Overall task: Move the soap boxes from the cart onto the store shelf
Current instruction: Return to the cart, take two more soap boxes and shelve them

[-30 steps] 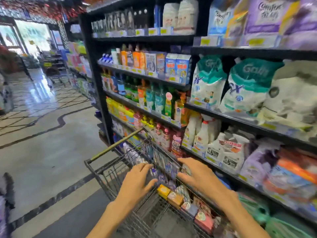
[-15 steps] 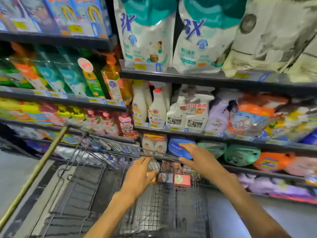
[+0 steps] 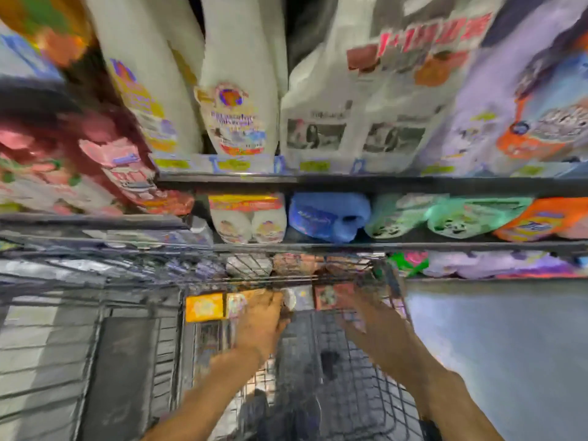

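Blurring hides each hand's grip, left hand (image 3: 261,316) and right hand (image 3: 366,316), over soap boxes (image 3: 203,307)

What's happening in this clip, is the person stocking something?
A person is reaching with both hands into a wire shopping cart parked against a store shelf. The left hand and right hand are down among the small soap boxes lined up at the cart's far end. The picture is too blurred to tell whether either hand grips one. No box is seen lifted toward the shelf.
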Demonstrator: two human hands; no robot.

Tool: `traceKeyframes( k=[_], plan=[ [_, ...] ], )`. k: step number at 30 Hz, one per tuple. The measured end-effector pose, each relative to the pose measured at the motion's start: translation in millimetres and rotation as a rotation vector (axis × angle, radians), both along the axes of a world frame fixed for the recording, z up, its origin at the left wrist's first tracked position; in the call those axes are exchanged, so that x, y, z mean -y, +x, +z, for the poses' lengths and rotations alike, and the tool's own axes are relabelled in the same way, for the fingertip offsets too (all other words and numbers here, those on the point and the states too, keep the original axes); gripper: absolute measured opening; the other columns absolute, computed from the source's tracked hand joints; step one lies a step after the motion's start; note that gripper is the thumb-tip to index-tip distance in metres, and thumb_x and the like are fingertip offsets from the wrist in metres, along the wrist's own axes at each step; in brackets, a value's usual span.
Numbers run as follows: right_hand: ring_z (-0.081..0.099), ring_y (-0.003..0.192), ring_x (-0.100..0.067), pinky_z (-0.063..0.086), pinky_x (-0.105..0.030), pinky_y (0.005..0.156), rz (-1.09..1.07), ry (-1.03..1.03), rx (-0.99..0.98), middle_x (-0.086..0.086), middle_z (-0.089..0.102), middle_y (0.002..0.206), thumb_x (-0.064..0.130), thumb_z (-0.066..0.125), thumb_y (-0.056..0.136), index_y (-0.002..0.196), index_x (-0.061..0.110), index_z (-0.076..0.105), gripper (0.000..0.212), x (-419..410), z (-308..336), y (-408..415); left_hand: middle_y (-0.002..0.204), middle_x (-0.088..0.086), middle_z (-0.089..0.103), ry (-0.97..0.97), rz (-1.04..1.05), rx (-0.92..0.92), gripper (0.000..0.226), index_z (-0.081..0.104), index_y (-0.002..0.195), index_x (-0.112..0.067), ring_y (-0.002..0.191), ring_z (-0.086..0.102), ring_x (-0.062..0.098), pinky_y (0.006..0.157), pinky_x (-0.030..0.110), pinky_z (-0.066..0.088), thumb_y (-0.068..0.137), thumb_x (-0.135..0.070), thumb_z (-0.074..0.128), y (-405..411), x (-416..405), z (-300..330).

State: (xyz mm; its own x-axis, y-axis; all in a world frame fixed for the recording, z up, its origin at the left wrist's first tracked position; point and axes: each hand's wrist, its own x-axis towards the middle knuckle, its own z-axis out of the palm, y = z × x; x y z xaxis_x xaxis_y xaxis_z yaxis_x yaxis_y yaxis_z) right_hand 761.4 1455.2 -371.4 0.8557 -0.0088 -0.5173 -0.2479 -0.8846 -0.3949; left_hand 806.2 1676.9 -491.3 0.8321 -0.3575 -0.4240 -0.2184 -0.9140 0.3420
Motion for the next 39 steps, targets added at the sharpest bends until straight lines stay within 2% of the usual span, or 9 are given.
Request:
traceKeyframes(
  k=[2,4,9,16,24,27,32,35,39],
  plan=[
    [0.043,0.135,-0.023,0.036,-0.034,0.108,-0.013,-0.002,-0.019,0.002,0.045,0.147,0.041,0.053,0.097,0.144,0.027,0.045,0.05,6.3,-33.7,-0.9,0.146,0.01,0.049,0.049,-0.036,0.017,0.056,0.045,0.144,-0.015,0.138,0.044,0.034,0.113,0.042,0.038,0.093,-0.028,0.061,10.2,10.3,-41.9],
    [0.045,0.134,-0.023,0.039,-0.039,0.107,-0.025,0.026,-0.058,0.002,0.046,0.147,0.044,0.052,0.096,0.145,0.029,0.043,0.052,10.3,-60.9,-6.9,0.144,0.01,0.048,0.096,-0.073,0.016,0.053,0.044,0.145,-0.014,0.137,0.044,0.034,0.112,0.042,0.036,0.094,-0.021,0.059,18.1,19.9,-72.2],
    [0.046,0.131,-0.017,0.04,-0.038,0.107,-0.026,0.027,-0.067,0.007,0.047,0.145,0.045,0.052,0.097,0.146,0.033,0.041,0.051,24.6,-94.9,-13.7,0.136,0.007,0.051,0.173,-0.153,0.067,0.072,0.039,0.149,-0.011,0.127,0.045,0.03,0.102,0.039,0.041,0.088,-0.033,0.07,32.7,25.2,-113.6],
    [0.048,0.127,-0.016,0.04,-0.031,0.103,-0.068,0.053,-0.034,0.006,0.05,0.14,0.038,0.054,0.098,0.141,0.031,0.047,0.045,26.2,-110.4,-16.6,0.123,0.002,0.057,0.167,-0.144,0.117,0.068,0.045,0.132,-0.017,0.111,0.046,0.024,0.095,0.036,0.04,0.08,-0.046,0.078,29.6,20.6,-107.9],
    [0.065,0.097,-0.024,0.055,-0.033,0.08,-0.221,-0.075,0.043,-0.006,0.063,0.115,0.04,0.055,0.096,0.134,0.021,0.041,0.045,16.2,-134.2,15.6,0.105,-0.002,0.052,-0.238,0.073,-0.02,0.052,0.061,0.123,-0.02,0.098,0.051,0.019,0.085,0.035,0.049,0.081,-0.044,0.08,25.3,-3.2,-91.7],
    [0.063,0.108,-0.028,0.055,-0.039,0.09,-0.262,-0.148,-0.023,-0.012,0.06,0.123,0.046,0.056,0.095,0.141,0.015,0.033,0.06,12.9,-155.8,29.8,0.104,-0.009,0.056,-0.362,0.144,-0.037,0.043,0.06,0.118,-0.026,0.097,0.051,0.012,0.078,0.02,0.04,0.083,-0.045,0.077,17.5,-16.1,-76.8],
    [0.032,0.144,-0.032,0.029,-0.042,0.119,-0.302,-0.204,-0.061,-0.018,0.035,0.153,0.053,0.052,0.095,0.151,0.009,0.023,0.077,11.6,-190.7,43.8,0.104,-0.022,0.058,-0.451,0.217,-0.104,0.039,0.057,0.114,-0.04,0.095,0.057,0.001,0.081,0.032,0.052,0.082,-0.057,0.071,4.4,-34.9,-73.7],
    [0.037,0.141,-0.033,0.036,-0.044,0.115,-0.357,-0.184,-0.117,-0.017,0.036,0.152,0.053,0.055,0.093,0.151,0.009,0.023,0.08,13.0,-205.3,45.7,0.102,-0.021,0.062,-0.484,0.252,-0.153,0.035,0.056,0.115,-0.043,0.092,0.061,0.003,0.076,0.031,0.055,0.085,-0.054,0.072,-7.0,-42.1,-73.0],
    [0.054,0.124,-0.029,0.048,-0.05,0.103,-0.537,-0.018,-0.08,-0.006,0.056,0.136,0.051,0.073,0.08,0.144,0.02,0.032,0.082,14.7,-214.5,40.9,0.106,-0.025,0.064,-0.506,0.312,-0.203,0.039,0.056,0.121,-0.043,0.093,0.064,0.0,0.077,0.025,0.056,0.086,-0.044,0.074,-19.1,-48.7,-72.4]
  ],
)
